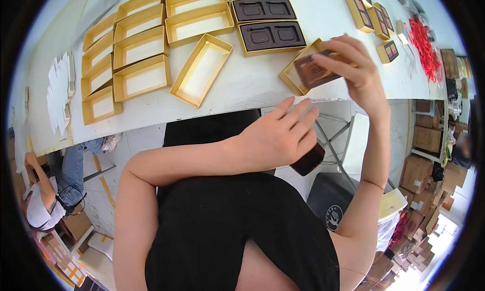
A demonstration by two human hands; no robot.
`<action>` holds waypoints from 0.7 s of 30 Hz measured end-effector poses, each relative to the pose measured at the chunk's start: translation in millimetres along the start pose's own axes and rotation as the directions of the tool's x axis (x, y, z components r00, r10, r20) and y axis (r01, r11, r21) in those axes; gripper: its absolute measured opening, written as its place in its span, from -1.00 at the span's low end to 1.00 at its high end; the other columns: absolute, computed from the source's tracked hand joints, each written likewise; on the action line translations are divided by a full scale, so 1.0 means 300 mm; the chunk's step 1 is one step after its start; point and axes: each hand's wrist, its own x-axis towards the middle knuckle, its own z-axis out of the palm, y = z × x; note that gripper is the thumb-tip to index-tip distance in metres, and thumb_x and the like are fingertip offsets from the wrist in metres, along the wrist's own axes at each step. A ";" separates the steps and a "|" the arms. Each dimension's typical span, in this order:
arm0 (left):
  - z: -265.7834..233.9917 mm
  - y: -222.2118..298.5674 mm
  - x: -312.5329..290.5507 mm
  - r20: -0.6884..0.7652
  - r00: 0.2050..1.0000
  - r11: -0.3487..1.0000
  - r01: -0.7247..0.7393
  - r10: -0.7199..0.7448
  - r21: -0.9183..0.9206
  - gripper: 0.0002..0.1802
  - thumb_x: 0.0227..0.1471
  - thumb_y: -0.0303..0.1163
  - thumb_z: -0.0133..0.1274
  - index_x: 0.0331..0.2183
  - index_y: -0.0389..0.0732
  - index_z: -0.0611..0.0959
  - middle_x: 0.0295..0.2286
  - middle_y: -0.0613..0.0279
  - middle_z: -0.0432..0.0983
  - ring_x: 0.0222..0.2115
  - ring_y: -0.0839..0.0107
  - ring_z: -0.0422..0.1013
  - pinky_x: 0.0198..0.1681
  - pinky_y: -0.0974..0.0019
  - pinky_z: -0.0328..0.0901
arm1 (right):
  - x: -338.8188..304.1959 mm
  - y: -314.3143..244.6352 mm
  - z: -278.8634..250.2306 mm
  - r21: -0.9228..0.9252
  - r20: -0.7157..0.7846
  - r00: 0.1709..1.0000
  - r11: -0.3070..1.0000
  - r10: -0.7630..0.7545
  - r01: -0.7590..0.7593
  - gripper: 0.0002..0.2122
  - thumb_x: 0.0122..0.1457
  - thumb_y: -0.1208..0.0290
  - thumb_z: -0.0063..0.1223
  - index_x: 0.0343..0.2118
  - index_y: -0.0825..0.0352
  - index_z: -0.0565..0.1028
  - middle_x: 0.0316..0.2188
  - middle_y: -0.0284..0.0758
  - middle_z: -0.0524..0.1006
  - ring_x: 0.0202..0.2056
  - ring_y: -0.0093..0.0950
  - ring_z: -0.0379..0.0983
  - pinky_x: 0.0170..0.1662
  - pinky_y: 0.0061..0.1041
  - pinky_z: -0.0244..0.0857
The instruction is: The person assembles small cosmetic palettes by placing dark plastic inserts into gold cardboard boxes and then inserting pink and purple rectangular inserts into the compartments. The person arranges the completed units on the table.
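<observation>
My right hand (359, 71) grips a dark brown plastic insert tray (316, 71) by its right side. The tray is tilted over a gold open box (289, 77) at the table's front edge and partly covers it. My left hand (280, 139) is in front of the table edge, its fingers stretched toward the box. From under its palm sticks a dark, glossy plastic piece (308, 160), mostly hidden by the hand. Left of the box stand gold boxes with dark insert trays (273, 34) in them. An angled gold box without an insert (202, 71) lies farther left.
Rows of gold boxes (140, 52) fill the table's left part, beside a stack of white card pieces (60, 91). Small filled boxes (359, 13) and red shredded filler (424, 48) lie at the right. A person (48, 190) sits at the lower left; cartons (417, 174) line the right.
</observation>
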 end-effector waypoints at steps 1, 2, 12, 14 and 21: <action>0.019 0.007 0.009 -0.050 0.999 1.000 0.001 -0.001 0.011 -0.68 -0.10 -0.37 0.09 -0.25 -0.28 0.51 0.03 -0.22 0.37 0.08 -0.10 0.32 0.11 -0.21 0.24 | 0.006 0.012 0.018 -0.026 0.032 0.998 0.998 -0.049 0.050 -0.41 -0.33 0.80 0.05 -0.08 0.30 0.59 -0.05 -0.25 0.52 0.07 -0.19 0.35 0.15 -0.30 0.31; 0.031 0.009 0.014 -0.101 0.995 1.000 0.003 -0.001 0.023 -0.70 -0.07 -0.37 0.07 -0.25 -0.29 0.50 0.03 -0.24 0.37 0.07 -0.12 0.33 0.10 -0.24 0.24 | 0.011 0.017 0.032 -0.051 0.064 0.993 0.994 -0.097 0.100 -0.40 -0.34 0.81 0.05 -0.08 0.31 0.59 -0.06 -0.25 0.52 0.06 -0.18 0.35 0.15 -0.30 0.32; -0.023 -0.020 -0.017 -0.005 0.987 0.986 0.163 -0.163 0.029 -0.55 -0.16 -0.31 0.20 -0.20 -0.26 0.47 0.08 -0.42 0.23 0.07 -0.29 0.29 0.08 -0.31 0.23 | 0.015 -0.028 0.108 0.432 0.075 0.997 0.902 -0.020 -0.015 -0.51 -0.12 0.57 0.21 0.00 0.32 0.52 -0.01 -0.21 0.49 0.06 -0.13 0.38 0.25 -0.05 0.15; -0.033 -0.022 -0.020 0.015 0.980 0.978 0.199 -0.200 0.068 -0.49 -0.20 -0.28 0.23 -0.18 -0.26 0.46 0.09 -0.46 0.18 0.08 -0.33 0.27 0.08 -0.35 0.22 | 0.018 -0.077 0.119 0.385 0.063 0.997 0.921 0.034 -0.056 -0.49 -0.10 0.57 0.22 0.03 0.31 0.50 0.01 -0.20 0.46 0.07 -0.13 0.37 0.24 -0.06 0.18; -0.051 -0.035 -0.030 0.071 0.976 0.976 0.200 -0.206 0.089 -0.44 -0.22 -0.26 0.25 -0.15 -0.28 0.47 0.06 -0.50 0.23 0.09 -0.35 0.26 0.11 -0.36 0.17 | -0.006 -0.147 0.164 0.136 0.030 0.998 0.989 0.052 -0.055 -0.48 -0.02 0.55 0.19 0.10 0.33 0.44 0.15 -0.18 0.32 0.23 -0.12 0.19 0.25 -0.05 0.16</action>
